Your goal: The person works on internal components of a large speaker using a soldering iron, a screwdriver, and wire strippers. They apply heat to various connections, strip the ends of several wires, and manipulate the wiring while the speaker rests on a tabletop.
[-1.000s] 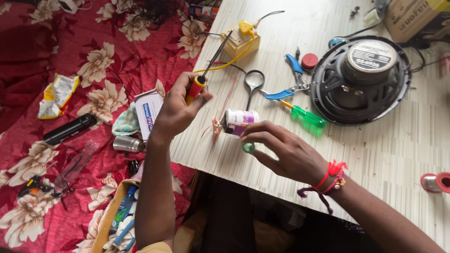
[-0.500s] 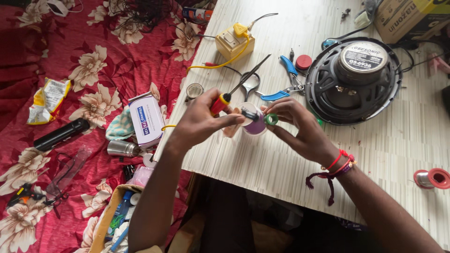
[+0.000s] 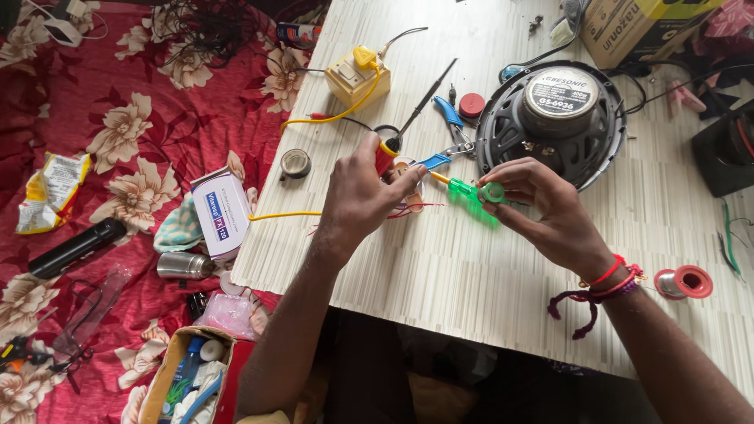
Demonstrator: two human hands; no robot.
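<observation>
1. Pale striped laminate desk (image 3: 471, 267) beside a red floral cloth (image 3: 118, 157).
2. Round black loudspeaker (image 3: 554, 118) lies magnet up on the desk, just beyond the right hand.
3. Left hand (image 3: 365, 196), closed around the red and yellow handle of a soldering iron (image 3: 408, 118), its tip pointing away over the desk.
4. Right hand (image 3: 542, 208), fingertips pinching a small round green cap (image 3: 493, 191), just above the desk.
5. Green-handled screwdriver (image 3: 463, 188) lies between the hands.
</observation>
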